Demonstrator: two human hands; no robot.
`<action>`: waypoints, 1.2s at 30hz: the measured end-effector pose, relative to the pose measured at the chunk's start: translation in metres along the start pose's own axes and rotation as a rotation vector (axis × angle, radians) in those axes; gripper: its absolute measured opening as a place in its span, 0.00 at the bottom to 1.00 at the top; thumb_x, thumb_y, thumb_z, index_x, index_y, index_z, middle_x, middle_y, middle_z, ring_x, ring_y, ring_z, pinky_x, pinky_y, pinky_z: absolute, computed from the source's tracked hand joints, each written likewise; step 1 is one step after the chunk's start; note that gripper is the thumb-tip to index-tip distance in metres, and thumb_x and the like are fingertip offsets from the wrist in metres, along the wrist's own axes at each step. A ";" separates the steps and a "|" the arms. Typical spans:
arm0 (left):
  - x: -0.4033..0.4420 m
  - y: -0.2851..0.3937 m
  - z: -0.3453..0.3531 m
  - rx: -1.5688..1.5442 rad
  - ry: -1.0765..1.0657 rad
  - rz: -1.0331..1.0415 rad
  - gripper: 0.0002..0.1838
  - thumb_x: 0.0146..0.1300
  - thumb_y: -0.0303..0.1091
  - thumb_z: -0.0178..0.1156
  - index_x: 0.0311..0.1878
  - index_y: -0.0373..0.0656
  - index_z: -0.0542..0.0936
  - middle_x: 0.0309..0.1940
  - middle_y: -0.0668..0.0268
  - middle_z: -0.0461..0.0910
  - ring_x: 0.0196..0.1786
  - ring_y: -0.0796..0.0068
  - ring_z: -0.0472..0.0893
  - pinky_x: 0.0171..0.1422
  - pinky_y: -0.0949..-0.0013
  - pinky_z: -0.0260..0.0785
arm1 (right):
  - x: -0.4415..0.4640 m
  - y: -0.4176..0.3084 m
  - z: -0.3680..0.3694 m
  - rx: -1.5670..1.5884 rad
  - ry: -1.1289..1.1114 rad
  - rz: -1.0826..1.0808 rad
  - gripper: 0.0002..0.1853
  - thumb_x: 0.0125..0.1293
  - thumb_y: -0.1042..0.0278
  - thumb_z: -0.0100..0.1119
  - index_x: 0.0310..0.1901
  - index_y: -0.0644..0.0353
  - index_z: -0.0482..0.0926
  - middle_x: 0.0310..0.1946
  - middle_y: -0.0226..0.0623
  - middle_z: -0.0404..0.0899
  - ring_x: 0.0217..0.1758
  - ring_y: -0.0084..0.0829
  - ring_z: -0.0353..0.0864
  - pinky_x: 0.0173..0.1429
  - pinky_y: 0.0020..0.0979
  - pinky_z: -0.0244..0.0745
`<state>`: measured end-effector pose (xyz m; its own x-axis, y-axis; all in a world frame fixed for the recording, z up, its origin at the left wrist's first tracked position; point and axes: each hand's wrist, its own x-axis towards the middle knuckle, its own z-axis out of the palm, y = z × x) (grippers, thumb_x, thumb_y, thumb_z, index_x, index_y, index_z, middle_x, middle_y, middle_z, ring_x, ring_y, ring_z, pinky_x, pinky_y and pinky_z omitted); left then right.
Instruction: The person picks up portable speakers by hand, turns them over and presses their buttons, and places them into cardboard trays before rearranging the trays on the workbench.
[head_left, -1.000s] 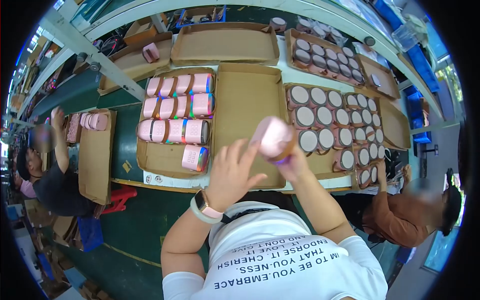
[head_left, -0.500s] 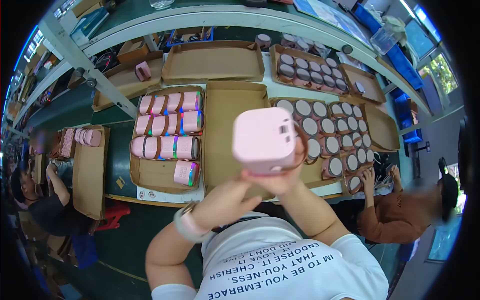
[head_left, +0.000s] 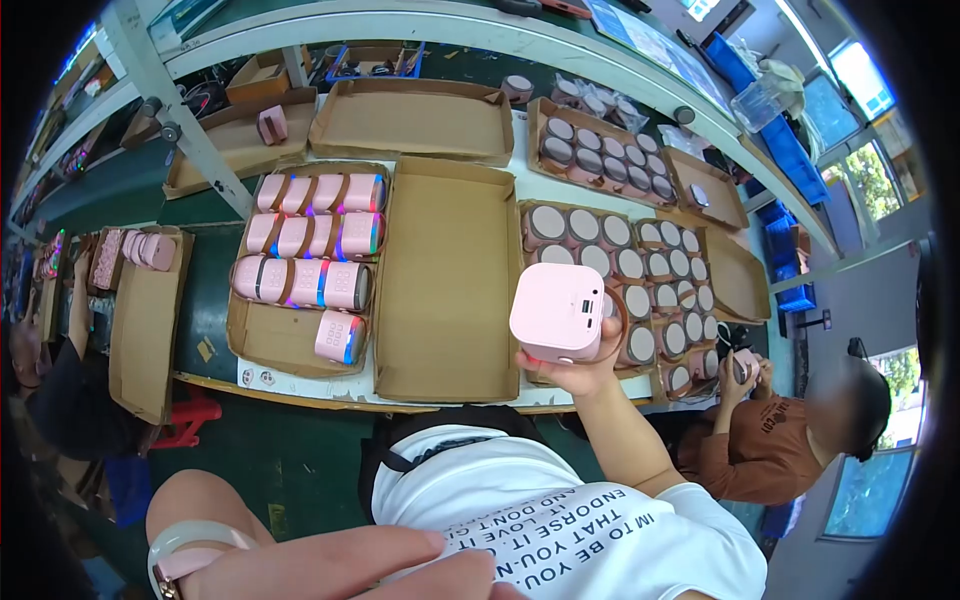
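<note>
A pink portable speaker point(head_left: 558, 308) with rounded corners, small ports on one side and a brown strap is held up in my right hand point(head_left: 578, 376). The fingers grip it from beneath, and it hangs over the front of a tray of upright speakers point(head_left: 585, 226). My left hand point(head_left: 320, 562) is low and close to the camera in front of my shirt, a watch on its wrist. Its visible fingers stretch out and hold nothing; part of the hand is cut off by the frame's lower edge.
A cardboard tray point(head_left: 270, 345) at left bears pink speakers with glowing bands. Beside it lies a bare cardboard tray point(head_left: 445, 285). More speakers stand in a back tray point(head_left: 610, 185). A metal shelf frame point(head_left: 420, 35) crosses above. Co-workers sit left and right point(head_left: 765, 450).
My left hand has come away from the speaker and swung down left toward the camera. The right hand keeps the speaker, now lower in view. The right co-worker now holds a speaker.
</note>
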<state>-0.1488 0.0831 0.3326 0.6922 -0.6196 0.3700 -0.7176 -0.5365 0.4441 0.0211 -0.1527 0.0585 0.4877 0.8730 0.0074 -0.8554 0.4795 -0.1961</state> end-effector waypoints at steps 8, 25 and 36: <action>0.008 0.025 0.011 0.154 0.162 -0.332 0.10 0.46 0.38 0.62 0.33 0.49 0.78 0.30 0.70 0.77 0.30 0.70 0.77 0.32 0.70 0.72 | -0.003 0.014 -0.003 -0.005 0.050 0.063 0.41 0.44 0.57 0.67 0.64 0.50 0.65 0.61 0.43 0.67 0.62 0.54 0.68 0.62 0.59 0.63; -0.044 0.005 0.015 0.168 0.222 -0.089 0.16 0.68 0.28 0.49 0.49 0.66 0.77 0.37 0.67 0.78 0.34 0.76 0.74 0.38 0.74 0.70 | -0.014 0.026 -0.009 -0.004 0.139 0.034 0.42 0.42 0.57 0.68 0.63 0.53 0.66 0.59 0.44 0.69 0.59 0.57 0.69 0.59 0.58 0.66; -0.061 -0.002 0.034 0.300 0.466 -0.056 0.19 0.69 0.27 0.45 0.55 0.67 0.74 0.41 0.74 0.78 0.39 0.81 0.76 0.45 0.73 0.68 | -0.006 0.043 -0.002 -0.016 0.162 0.063 0.43 0.41 0.58 0.69 0.64 0.53 0.64 0.60 0.42 0.69 0.60 0.53 0.69 0.59 0.58 0.67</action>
<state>-0.1921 0.1021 0.2816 0.6415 -0.3029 0.7048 -0.6222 -0.7429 0.2470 -0.0183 -0.1378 0.0479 0.4557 0.8749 -0.1638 -0.8831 0.4212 -0.2067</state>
